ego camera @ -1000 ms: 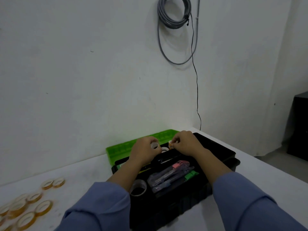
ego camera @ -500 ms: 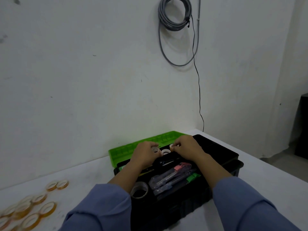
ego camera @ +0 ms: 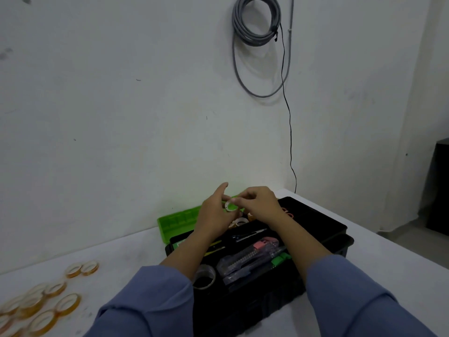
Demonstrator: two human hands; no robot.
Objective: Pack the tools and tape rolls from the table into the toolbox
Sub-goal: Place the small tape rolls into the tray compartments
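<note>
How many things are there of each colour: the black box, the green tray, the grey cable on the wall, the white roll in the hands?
Black toolbox: 1
Green tray: 1
Grey cable coil: 1
White tape roll, between left hand and right hand: 1
Total: 4

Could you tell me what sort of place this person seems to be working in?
Probably a plain workroom or store room: a coil of grey cable hangs on the white wall, and an open black toolbox stands on a white table with loose amber tape rolls.
</note>
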